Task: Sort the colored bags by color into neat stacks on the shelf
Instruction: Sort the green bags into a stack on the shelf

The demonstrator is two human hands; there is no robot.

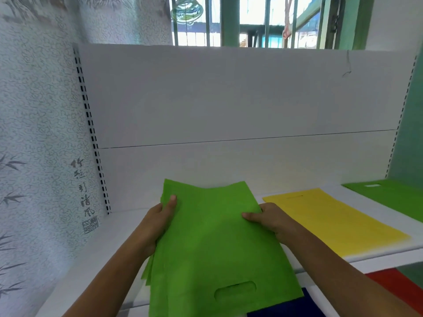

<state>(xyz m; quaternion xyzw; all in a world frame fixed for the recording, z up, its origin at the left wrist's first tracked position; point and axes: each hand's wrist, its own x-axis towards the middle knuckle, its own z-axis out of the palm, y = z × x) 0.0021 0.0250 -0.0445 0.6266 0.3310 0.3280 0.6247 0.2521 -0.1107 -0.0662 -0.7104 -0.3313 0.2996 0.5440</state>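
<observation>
White shelf [377,252] before a barred window [251,21]. Left hand [158,223] and right hand [272,219] grip the green bags [215,243] at opposite edges, thumbs on top.

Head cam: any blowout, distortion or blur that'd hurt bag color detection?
Head view: window is blown out behind the bars; wide-angle bends the shelf back panel and its slotted uprights; edges look soft and smeared, but the green bags in both hands and the yellow bag read evenly lit and saturated.

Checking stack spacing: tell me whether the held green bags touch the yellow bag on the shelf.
Cannot tell. In the head view, the right hand covers where the green bags meet the yellow bag.
</observation>
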